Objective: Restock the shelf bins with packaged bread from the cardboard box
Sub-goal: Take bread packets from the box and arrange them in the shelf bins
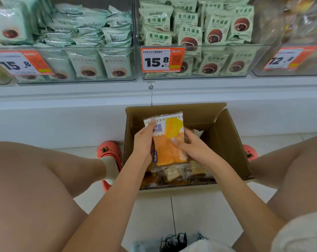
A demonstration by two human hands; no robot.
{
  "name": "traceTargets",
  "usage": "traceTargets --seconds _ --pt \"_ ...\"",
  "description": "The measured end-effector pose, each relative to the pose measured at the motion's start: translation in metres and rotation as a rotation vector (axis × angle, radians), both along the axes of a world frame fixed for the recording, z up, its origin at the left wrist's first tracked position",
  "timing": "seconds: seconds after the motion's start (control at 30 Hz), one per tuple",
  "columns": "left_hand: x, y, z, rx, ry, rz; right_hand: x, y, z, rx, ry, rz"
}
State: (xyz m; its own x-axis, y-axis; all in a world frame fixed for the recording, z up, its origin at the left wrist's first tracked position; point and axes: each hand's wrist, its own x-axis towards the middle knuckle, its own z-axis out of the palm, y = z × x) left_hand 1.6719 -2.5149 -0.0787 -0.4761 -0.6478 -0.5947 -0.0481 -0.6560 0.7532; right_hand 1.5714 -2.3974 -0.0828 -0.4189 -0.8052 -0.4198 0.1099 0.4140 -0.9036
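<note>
Hands both pinching one orange bread pack over the cardboard box. Left hand grips its left edge, right hand its right.

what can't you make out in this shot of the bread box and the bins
Head view only:
- Lower packets in the cardboard box: covered by the orange bread packet and both hands, left hand, right hand.
- Right bin: blurred, cut by the frame edge; contents unclear.
- Small print on the middle price tag: too small.
</note>
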Motion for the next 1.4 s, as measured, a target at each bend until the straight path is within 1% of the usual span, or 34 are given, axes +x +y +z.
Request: traceTargets --seconds 0.1,0.17,0.2,0.27,0.3,0.33,0.4,0.47,0.53,0.6,0.63,0.67,0.73,0.77,0.8,0.83,0.87,0.9,0.97,1.0,1.03,1.07,1.13,1.2,1.27,1.3,1.4 --pt "-0.001 -0.001 0.004 0.034 0.041 -0.037 0.0 0.003 -0.001 -0.054 -0.044 -0.026" --pt "-0.001 -0.002 0.005 0.038 0.062 -0.139 0.0 0.003 0.001 -0.103 -0.026 -0.119" --pt "0.0 -0.002 0.006 0.011 0.042 -0.253 -0.001 0.003 0.001 -0.123 -0.023 -0.175" --pt "0.004 0.002 0.007 -0.061 -0.033 -0.578 -0.002 0.003 0.001 -0.16 -0.039 -0.244" --pt "0.005 0.004 0.007 -0.067 -0.041 -0.701 -0.003 0.004 0.001 -0.174 -0.045 -0.252" --pt "0.006 0.007 0.007 -0.042 -0.027 -0.753 -0.004 0.005 0.002 -0.184 -0.051 -0.25" --pt "0.007 0.007 0.005 -0.01 0.007 -0.734 -0.006 0.008 0.004 -0.204 -0.091 -0.232" --pt "0.006 0.005 0.004 -0.007 0.02 -0.709 -0.007 0.011 0.002 -0.215 -0.183 -0.224" --pt "0.007 0.003 0.004 -0.013 0.015 -0.708 -0.007 0.013 0.0 -0.211 -0.287 -0.209" --pt "0.009 0.002 0.006 -0.03 -0.005 -0.706 -0.008 0.014 0.002 -0.183 -0.318 -0.175" --pt "0.011 0.002 0.007 -0.064 -0.022 -0.701 -0.009 0.014 0.007 -0.147 -0.249 -0.157" --pt "0.012 0.0 0.009 -0.113 -0.042 -0.694 -0.012 0.014 0.014 -0.097 -0.11 -0.145" --pt "0.013 -0.007 0.015 -0.259 -0.113 -0.694 -0.022 0.014 0.033 -0.035 0.325 -0.206" --pt "0.013 -0.011 0.019 -0.355 -0.168 -0.718 -0.028 0.015 0.046 -0.066 0.574 -0.227" --pt "0.011 -0.014 0.024 -0.45 -0.233 -0.754 -0.033 0.014 0.061 -0.127 0.822 -0.184" --pt "0.009 -0.018 0.031 -0.537 -0.292 -0.803 -0.036 0.01 0.079 -0.181 1.058 -0.073" --pt "0.005 -0.02 0.038 -0.608 -0.342 -0.856 -0.036 0.005 0.095 -0.198 1.257 0.095" --pt "0.001 -0.021 0.048 -0.667 -0.377 -0.902 -0.034 -0.001 0.112 -0.18 1.39 0.292" --pt "-0.007 -0.02 0.072 -0.788 -0.409 -0.958 -0.027 -0.017 0.139 0.009 1.491 0.631" --pt "-0.01 -0.021 0.086 -0.857 -0.414 -0.967 -0.025 -0.024 0.149 0.143 1.528 0.736" --pt "-0.014 -0.02 0.101 -0.916 -0.414 -0.969 -0.023 -0.031 0.158 0.273 1.549 0.795" --pt "-0.017 -0.019 0.118 -0.96 -0.409 -0.968 -0.024 -0.036 0.168 0.358 1.55 0.811" --pt "-0.02 -0.02 0.151 -1.015 -0.392 -0.954 -0.031 -0.041 0.19 0.41 1.512 0.8" --pt "-0.02 -0.023 0.183 -1.081 -0.352 -0.881 -0.044 -0.038 0.214 0.361 1.409 0.796" --pt "-0.02 -0.027 0.213 -1.133 -0.25 -0.793 -0.055 -0.029 0.239 0.232 1.172 0.743" --pt "-0.02 -0.028 0.228 -1.137 -0.189 -0.765 -0.061 -0.024 0.251 0.166 1.083 0.701" --pt "-0.027 -0.029 0.267 -1.097 -0.059 -0.7 -0.077 -0.015 0.288 0.056 0.959 0.558"
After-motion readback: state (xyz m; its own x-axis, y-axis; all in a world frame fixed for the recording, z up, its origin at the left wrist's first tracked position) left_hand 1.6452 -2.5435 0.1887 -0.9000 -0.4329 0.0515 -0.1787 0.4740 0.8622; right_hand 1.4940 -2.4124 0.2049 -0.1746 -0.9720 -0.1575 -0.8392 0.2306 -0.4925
